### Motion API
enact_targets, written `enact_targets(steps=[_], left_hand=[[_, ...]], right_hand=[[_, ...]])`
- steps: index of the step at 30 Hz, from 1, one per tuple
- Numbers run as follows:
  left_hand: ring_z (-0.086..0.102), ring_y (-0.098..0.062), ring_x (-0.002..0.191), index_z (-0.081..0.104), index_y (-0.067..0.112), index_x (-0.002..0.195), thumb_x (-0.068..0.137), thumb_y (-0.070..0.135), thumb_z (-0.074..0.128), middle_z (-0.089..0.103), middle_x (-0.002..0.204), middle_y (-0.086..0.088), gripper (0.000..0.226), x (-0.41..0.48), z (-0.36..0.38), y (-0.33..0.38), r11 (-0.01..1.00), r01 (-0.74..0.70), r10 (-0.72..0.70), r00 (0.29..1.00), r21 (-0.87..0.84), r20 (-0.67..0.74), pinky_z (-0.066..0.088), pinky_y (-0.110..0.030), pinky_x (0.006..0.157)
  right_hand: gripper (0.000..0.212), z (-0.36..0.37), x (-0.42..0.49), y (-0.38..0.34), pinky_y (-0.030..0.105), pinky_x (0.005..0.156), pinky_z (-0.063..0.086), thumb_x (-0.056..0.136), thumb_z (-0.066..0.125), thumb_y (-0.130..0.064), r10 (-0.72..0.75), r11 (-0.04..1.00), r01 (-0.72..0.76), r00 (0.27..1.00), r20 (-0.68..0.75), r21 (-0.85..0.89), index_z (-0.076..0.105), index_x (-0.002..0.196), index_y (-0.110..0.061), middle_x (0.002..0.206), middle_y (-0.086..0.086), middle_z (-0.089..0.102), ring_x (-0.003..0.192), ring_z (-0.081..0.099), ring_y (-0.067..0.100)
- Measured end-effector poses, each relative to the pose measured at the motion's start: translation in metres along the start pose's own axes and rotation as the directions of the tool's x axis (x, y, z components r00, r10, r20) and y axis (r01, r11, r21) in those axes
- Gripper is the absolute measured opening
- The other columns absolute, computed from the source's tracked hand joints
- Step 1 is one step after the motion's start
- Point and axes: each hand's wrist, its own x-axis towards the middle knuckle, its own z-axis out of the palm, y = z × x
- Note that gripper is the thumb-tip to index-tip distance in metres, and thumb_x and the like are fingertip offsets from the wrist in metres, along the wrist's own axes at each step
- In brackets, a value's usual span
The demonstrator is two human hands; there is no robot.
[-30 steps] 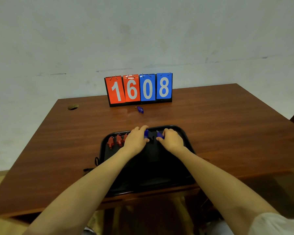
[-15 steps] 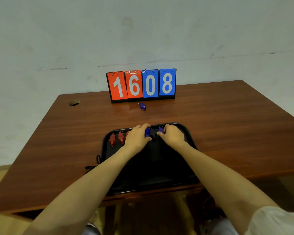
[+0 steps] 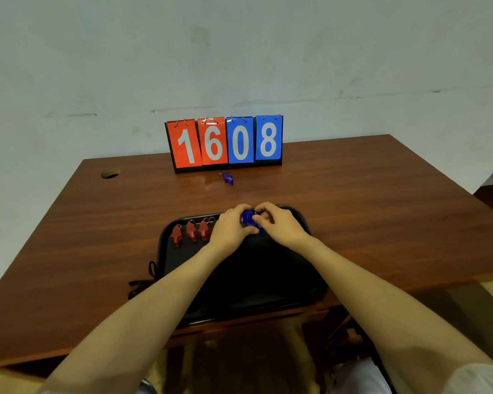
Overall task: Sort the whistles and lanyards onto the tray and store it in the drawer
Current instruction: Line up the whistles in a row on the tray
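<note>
Blue whistles (image 3: 249,218) | left hand (image 3: 229,228), right hand (image 3: 279,226) pinching together | tray (image 3: 165,251)

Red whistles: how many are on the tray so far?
3. The red whistles sit in a row at the black tray's far-left end: left, middle, right. The left hand covers the spot beside them, so another may be hidden.

Dim, even indoor light, soft shadows, slight overall softness, and wide-angle bending toward the edges.
</note>
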Motion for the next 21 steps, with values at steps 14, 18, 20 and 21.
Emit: enact_targets(steps=[14,18,20,21], left_hand=[[0.048,-0.022,0.123,0.038,0.013,0.143,0.094,0.006,0.049,0.049,0.135,-0.011,0.051,0.005,0.006,0.016,0.998,-0.032,0.031,0.999,0.045,0.026,0.035,-0.029,0.104],[0.047,-0.025,0.125,0.037,0.014,0.144,0.095,0.005,0.047,0.048,0.135,-0.013,0.050,0.009,0.007,0.016,0.991,-0.040,0.034,0.998,0.126,0.053,0.034,-0.032,0.106],[0.047,-0.025,0.125,0.036,0.015,0.144,0.095,0.004,0.047,0.048,0.134,-0.012,0.052,0.009,0.007,0.017,0.988,-0.063,0.053,0.996,0.139,0.076,0.035,-0.034,0.107],[0.047,-0.025,0.124,0.035,0.016,0.145,0.094,0.003,0.047,0.049,0.133,-0.012,0.054,0.009,0.008,0.017,0.989,-0.072,0.062,0.995,0.133,0.078,0.036,-0.035,0.106]], right_hand=[[0.038,-0.013,-0.013,0.007,0.012,0.074,0.045,0.090,0.063,-0.021,-0.067,0.997,0.067,0.998,-0.005,0.025,0.053,0.126,-0.021,0.099,-0.004,0.061,0.088,0.059,0.006],[0.033,-0.012,-0.012,0.009,0.021,0.078,0.050,0.085,0.069,-0.014,-0.057,0.998,0.057,0.998,0.034,-0.019,0.056,0.115,-0.013,0.095,0.000,0.062,0.086,0.062,0.015],[0.031,-0.013,-0.012,0.009,0.030,0.082,0.051,0.086,0.068,-0.016,-0.064,0.989,0.071,0.996,0.056,-0.133,0.054,0.114,-0.014,0.096,0.000,0.062,0.091,0.063,0.021],[0.031,-0.014,-0.012,0.009,0.031,0.082,0.050,0.086,0.068,-0.020,-0.081,0.973,0.091,0.995,0.054,-0.211,0.053,0.114,-0.015,0.097,-0.001,0.061,0.092,0.062,0.021]])
